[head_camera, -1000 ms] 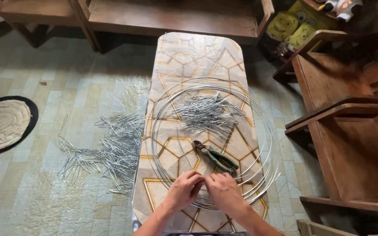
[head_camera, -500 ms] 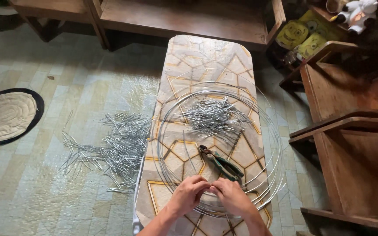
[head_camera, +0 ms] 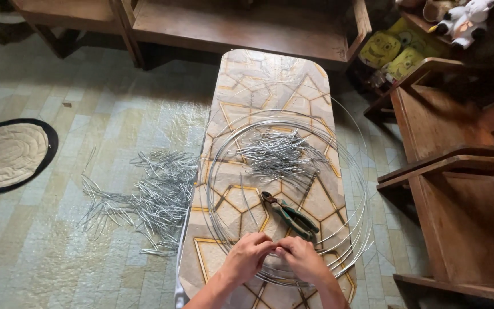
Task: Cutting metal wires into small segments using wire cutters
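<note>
Tiled floor surrounded a patterned board (head_camera: 270, 86) carrying a wire coil (head_camera: 361, 229), pliers (head_camera: 290, 216) and a pile of bent pieces (head_camera: 278, 154). Since a second earlier, the left hand (head_camera: 247, 257) and right hand (head_camera: 301, 257) had stayed together at the coil's near edge, fingertips pinching wire between them; only the view shifted.

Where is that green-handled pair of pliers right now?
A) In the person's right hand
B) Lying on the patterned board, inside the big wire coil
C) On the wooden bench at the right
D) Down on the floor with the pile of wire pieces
B: the pliers lie on the patterned board within the wire coil, just beyond both hands, neither of which touches them.
</note>
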